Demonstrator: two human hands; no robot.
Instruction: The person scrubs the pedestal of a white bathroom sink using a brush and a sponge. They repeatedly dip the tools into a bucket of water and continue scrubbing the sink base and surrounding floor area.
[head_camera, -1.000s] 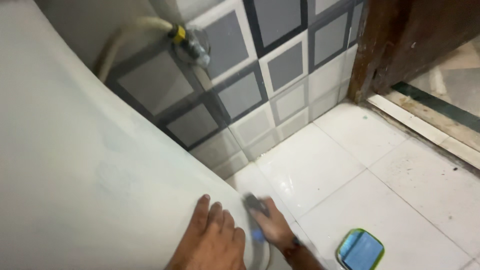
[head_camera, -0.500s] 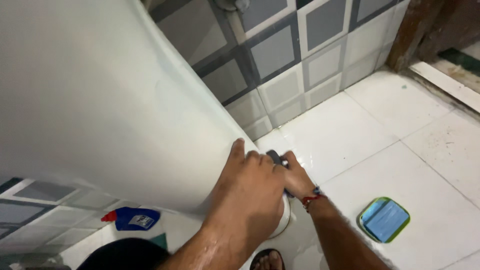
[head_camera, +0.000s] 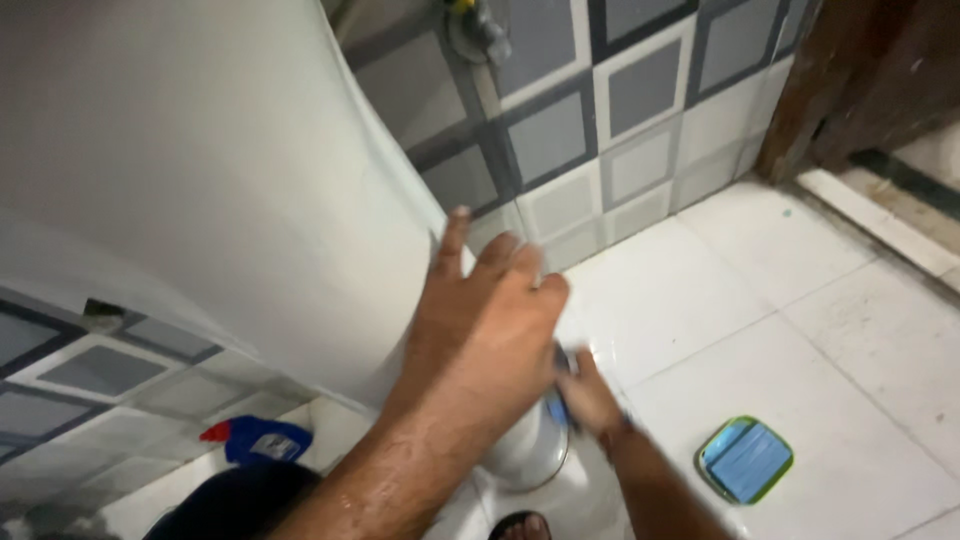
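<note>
My left hand (head_camera: 485, 335) is spread open, its fingers against the edge of a large white ceramic fixture (head_camera: 230, 170) that fills the upper left. Below it, my right hand (head_camera: 588, 392), with a band at the wrist, is closed around a small blue scrubber (head_camera: 557, 405) pressed to the fixture's rounded base (head_camera: 525, 455) at floor level. Most of the scrubber is hidden by my fingers and left hand.
A blue pad in a green-rimmed dish (head_camera: 745, 460) lies on the white floor tiles to the right. A blue spray bottle with a red nozzle (head_camera: 255, 440) lies at the left. A tap (head_camera: 475, 25) sticks out of the grey-checked wall. A wooden door frame (head_camera: 850, 90) stands at the far right. My foot (head_camera: 520, 525) is near the base.
My view has dropped and swung right. My left hand went from lying flat on the fixture to fingers spread. My right hand has moved lower along the base with the scrubber.
</note>
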